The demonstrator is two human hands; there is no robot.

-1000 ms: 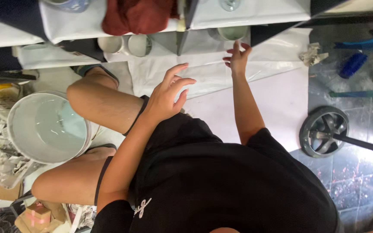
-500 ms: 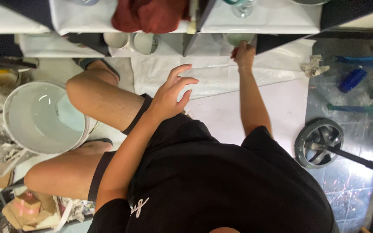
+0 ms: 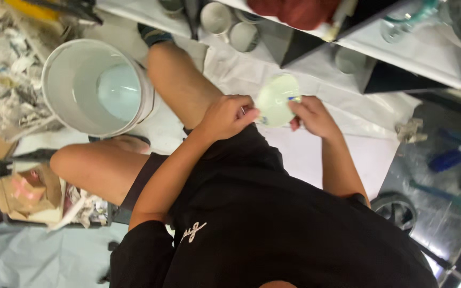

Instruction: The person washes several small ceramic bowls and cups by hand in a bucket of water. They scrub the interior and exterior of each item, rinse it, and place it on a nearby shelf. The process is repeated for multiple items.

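A pale green bowl (image 3: 276,99) with a small blue mark on its rim is held in front of me, above my lap. My right hand (image 3: 311,115) grips its right edge. My left hand (image 3: 226,115) closes on its left edge, fingers curled. My bare knee (image 3: 180,80) rises just left of the hands. The bowl's underside is hidden.
A large white bucket (image 3: 94,88) with pale liquid stands at the left. Dark shelves lined with white paper (image 3: 417,50) hold cups (image 3: 215,18), a glass and a red cloth (image 3: 294,10). Torn newspaper (image 3: 6,58) and cardboard (image 3: 25,194) lie left; a wheel (image 3: 396,210) sits right.
My right hand has drawn the pale green bowl off the lower shelf toward me. My left hand, open before, has closed on the bowl. The view has swung right and tilted.
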